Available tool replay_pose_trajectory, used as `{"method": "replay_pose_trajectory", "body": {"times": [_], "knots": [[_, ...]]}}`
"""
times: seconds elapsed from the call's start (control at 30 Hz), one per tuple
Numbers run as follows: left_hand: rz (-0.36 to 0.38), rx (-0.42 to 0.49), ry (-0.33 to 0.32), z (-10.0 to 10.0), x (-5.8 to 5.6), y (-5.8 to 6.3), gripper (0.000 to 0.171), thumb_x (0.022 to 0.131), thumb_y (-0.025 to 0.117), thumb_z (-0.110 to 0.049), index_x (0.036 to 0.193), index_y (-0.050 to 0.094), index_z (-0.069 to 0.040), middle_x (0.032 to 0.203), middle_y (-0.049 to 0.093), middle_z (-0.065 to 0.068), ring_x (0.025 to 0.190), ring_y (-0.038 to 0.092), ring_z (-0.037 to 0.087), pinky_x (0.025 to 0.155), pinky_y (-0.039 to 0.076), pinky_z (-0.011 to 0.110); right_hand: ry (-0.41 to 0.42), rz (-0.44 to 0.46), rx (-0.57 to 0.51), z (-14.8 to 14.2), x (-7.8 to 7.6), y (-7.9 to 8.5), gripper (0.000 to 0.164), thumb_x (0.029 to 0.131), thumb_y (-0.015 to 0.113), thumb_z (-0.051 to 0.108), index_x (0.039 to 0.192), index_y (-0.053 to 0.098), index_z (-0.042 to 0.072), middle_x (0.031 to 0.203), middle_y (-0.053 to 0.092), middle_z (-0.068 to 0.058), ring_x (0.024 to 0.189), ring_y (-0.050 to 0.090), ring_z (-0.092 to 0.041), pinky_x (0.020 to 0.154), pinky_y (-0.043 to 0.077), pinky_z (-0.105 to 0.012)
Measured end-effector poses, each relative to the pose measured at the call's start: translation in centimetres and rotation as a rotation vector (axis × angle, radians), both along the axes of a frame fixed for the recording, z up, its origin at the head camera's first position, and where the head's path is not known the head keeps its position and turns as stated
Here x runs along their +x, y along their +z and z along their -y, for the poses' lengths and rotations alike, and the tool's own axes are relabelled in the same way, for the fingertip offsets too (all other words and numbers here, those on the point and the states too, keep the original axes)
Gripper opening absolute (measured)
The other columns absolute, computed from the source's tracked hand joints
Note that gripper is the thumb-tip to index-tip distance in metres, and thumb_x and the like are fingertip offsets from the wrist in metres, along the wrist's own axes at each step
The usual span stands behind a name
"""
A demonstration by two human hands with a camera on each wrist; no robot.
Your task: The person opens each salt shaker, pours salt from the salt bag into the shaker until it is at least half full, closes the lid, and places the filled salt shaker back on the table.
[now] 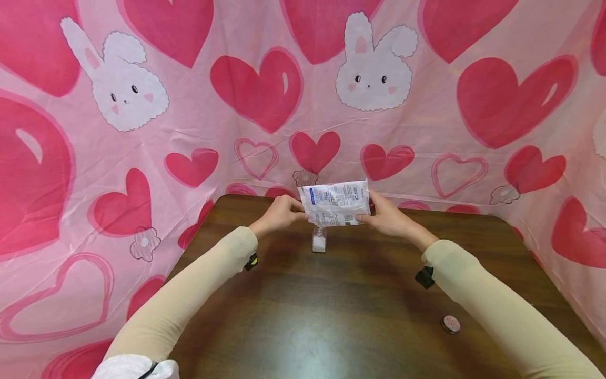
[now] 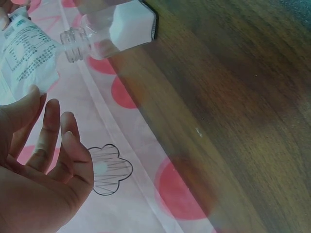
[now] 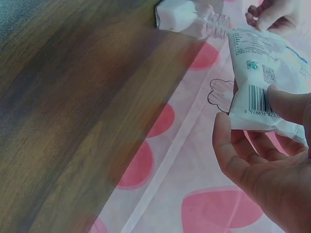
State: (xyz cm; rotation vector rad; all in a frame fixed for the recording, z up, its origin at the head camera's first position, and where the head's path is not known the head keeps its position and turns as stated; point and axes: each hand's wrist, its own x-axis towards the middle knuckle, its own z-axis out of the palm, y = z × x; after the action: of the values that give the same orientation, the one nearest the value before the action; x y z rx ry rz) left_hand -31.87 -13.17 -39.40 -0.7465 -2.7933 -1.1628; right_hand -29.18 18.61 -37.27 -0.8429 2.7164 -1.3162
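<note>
A white printed packet (image 1: 333, 204) is held tilted between both hands, over a small clear bottle (image 1: 319, 243) standing on the table. My left hand (image 1: 282, 213) pinches the packet's left end between thumb and finger, its other fingers free of it in the left wrist view. At the opposite end, my right hand (image 1: 387, 215) grips the packet with the thumb on the printed face, beside a barcode. One packet corner meets the open threaded mouth of the bottle (image 3: 217, 25). White material (image 2: 131, 23) fills the bottle's lower part.
A round lid with a pink-and-white top (image 1: 451, 324) lies on the brown wooden table (image 1: 303, 310), near the right forearm. Behind the table's far edge hangs a pink cloth (image 1: 326, 118) with hearts and rabbits. Dark wrist cameras (image 1: 424, 277) sit at both cuffs.
</note>
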Motion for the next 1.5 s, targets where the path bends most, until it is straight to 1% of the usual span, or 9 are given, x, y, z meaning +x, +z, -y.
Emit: {"method": "replay_pose_trajectory", "body": {"times": [0.13,0.37,0.53,0.77,1.0,1.13,1.33,1.43,1.5], "knots": [[-0.01,-0.009,0.005,0.01,0.02,0.09,0.014,0.095,0.081,-0.015,0.105,0.084,-0.005,0.096,0.078,0.002,0.079,0.056,0.018,0.067,0.043,0.029,-0.001,-0.004,0.003,0.04,0.08,0.04,0.062,0.095,0.077,0.0,0.146,0.044,-0.001,0.125,0.063,-0.025,0.096,0.065,-0.035,0.071,0.059,-0.055],[-0.011,-0.01,0.002,0.06,-0.02,0.07,0.014,0.095,0.081,-0.015,0.105,0.084,-0.005,0.095,0.078,0.001,0.078,0.056,0.018,0.067,0.044,0.03,0.002,-0.003,-0.003,0.04,0.17,0.25,0.061,0.095,0.076,0.001,0.147,0.044,-0.002,0.125,0.064,-0.025,0.096,0.065,-0.035,0.069,0.059,-0.048],[-0.01,-0.011,0.003,0.1,-0.02,0.02,0.015,0.095,0.081,-0.016,0.105,0.084,-0.005,0.095,0.078,0.001,0.078,0.056,0.019,0.067,0.045,0.029,0.008,0.003,-0.009,0.05,0.23,0.26,0.062,0.095,0.076,0.002,0.148,0.043,-0.002,0.126,0.063,-0.026,0.097,0.065,-0.036,0.07,0.058,-0.051],[0.0,-0.002,0.008,0.16,-0.02,0.11,0.015,0.095,0.081,-0.016,0.105,0.084,-0.006,0.094,0.077,0.001,0.074,0.055,0.018,0.062,0.042,0.029,0.011,0.001,-0.008,0.07,0.1,0.34,0.062,0.096,0.076,0.001,0.148,0.043,-0.001,0.126,0.064,-0.026,0.096,0.065,-0.035,0.068,0.058,-0.043],[-0.002,-0.009,0.014,0.08,-0.13,0.06,0.014,0.095,0.081,-0.017,0.103,0.084,-0.005,0.092,0.077,0.001,0.073,0.055,0.018,0.062,0.042,0.029,0.021,-0.003,-0.005,0.05,0.06,0.42,0.063,0.095,0.077,0.001,0.148,0.042,-0.002,0.125,0.063,-0.025,0.094,0.065,-0.034,0.066,0.057,-0.038],[-0.007,-0.012,0.013,0.06,-0.16,0.06,0.014,0.095,0.081,-0.016,0.103,0.084,-0.005,0.092,0.077,0.001,0.073,0.055,0.017,0.062,0.042,0.028,0.022,-0.007,-0.002,0.05,0.07,0.44,0.062,0.095,0.076,0.001,0.148,0.043,-0.002,0.124,0.063,-0.025,0.093,0.064,-0.034,0.066,0.057,-0.039],[-0.01,-0.021,0.006,0.05,-0.16,0.08,0.014,0.095,0.081,-0.017,0.103,0.084,-0.005,0.09,0.077,0.001,0.071,0.054,0.017,0.06,0.04,0.028,0.021,-0.012,0.004,0.06,0.06,0.46,0.061,0.095,0.075,-0.001,0.147,0.043,-0.003,0.124,0.063,-0.026,0.093,0.065,-0.034,0.068,0.058,-0.043],[-0.009,-0.017,0.007,0.09,-0.13,0.13,0.015,0.095,0.081,-0.017,0.104,0.084,-0.005,0.092,0.077,0.001,0.072,0.054,0.018,0.06,0.04,0.028,0.024,-0.012,0.004,0.09,0.06,0.55,0.061,0.095,0.075,-0.001,0.147,0.043,-0.003,0.124,0.064,-0.026,0.093,0.065,-0.034,0.067,0.058,-0.042],[-0.008,-0.011,0.005,0.13,-0.13,0.15,0.015,0.095,0.081,-0.017,0.105,0.084,-0.005,0.093,0.078,0.002,0.073,0.055,0.019,0.06,0.041,0.029,0.027,-0.013,0.001,0.11,0.07,0.64,0.061,0.095,0.076,0.0,0.147,0.043,-0.003,0.124,0.064,-0.026,0.093,0.065,-0.033,0.066,0.057,-0.039]]}}
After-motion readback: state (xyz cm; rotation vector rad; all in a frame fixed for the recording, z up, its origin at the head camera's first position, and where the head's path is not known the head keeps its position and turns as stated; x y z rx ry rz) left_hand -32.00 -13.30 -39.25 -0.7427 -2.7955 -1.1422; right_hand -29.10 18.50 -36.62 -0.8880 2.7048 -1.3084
